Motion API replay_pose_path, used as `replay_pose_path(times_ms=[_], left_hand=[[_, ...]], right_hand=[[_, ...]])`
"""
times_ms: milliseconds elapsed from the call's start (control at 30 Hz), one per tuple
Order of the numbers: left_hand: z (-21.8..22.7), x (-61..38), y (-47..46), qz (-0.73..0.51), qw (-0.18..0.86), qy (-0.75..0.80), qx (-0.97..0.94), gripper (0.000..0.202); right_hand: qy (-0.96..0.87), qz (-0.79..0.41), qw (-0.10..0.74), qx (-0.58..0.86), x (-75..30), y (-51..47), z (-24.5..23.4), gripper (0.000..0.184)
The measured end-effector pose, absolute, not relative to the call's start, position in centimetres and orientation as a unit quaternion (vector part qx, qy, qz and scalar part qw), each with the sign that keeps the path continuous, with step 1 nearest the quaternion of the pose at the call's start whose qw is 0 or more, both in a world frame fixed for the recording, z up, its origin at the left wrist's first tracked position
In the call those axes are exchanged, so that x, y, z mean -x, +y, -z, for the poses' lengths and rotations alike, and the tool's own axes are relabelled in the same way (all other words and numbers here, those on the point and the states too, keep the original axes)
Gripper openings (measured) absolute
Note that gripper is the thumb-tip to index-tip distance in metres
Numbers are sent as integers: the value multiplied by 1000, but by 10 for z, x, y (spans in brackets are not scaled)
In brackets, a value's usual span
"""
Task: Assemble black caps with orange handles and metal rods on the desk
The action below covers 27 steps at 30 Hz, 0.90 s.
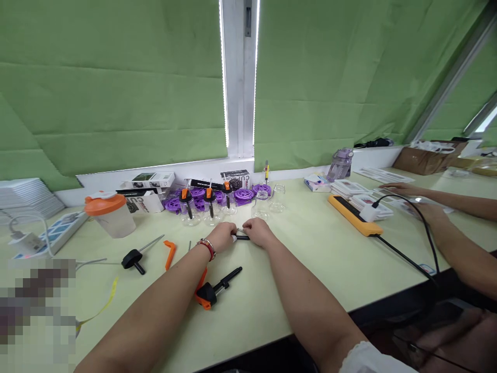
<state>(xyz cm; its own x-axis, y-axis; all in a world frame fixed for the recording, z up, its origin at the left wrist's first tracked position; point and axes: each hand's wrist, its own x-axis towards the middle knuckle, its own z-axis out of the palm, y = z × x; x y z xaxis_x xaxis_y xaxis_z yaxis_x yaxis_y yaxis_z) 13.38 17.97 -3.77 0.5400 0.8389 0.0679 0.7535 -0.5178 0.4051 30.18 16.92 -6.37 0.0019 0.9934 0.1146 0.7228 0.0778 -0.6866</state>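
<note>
Green sheets (128, 93) hang behind the counter (267, 305), parted by a pale upright frame (237, 77) with a metal latch (247, 18). Bright light leaks in thin strips (224, 77) along both sides of it. Farther right, a second frame (450, 72) slants, and light shows at a gap (487, 120). A low white wall (101, 182) runs under the sheets; the counter is pale yellow-green, with darkness below its near edge

Left hand (222, 236), right hand (258, 231) close together, both curled
</note>
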Motion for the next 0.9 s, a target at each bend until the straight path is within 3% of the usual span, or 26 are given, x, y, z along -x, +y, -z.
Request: replay_pose_path(times_ms=[533,733,900], left_hand=[[37,-136,181,-145,186,476,-847,12],[-6,-116,166,-179,192,489,-832,16],[-49,-73,105,-157,276,416,-852,29]], right_hand=[[-683,-212,293,634,-302,168,63,18],[-669,-228,309,636,-303,170,65,19],[-671,-228,340,619,-300,156,45,20]])
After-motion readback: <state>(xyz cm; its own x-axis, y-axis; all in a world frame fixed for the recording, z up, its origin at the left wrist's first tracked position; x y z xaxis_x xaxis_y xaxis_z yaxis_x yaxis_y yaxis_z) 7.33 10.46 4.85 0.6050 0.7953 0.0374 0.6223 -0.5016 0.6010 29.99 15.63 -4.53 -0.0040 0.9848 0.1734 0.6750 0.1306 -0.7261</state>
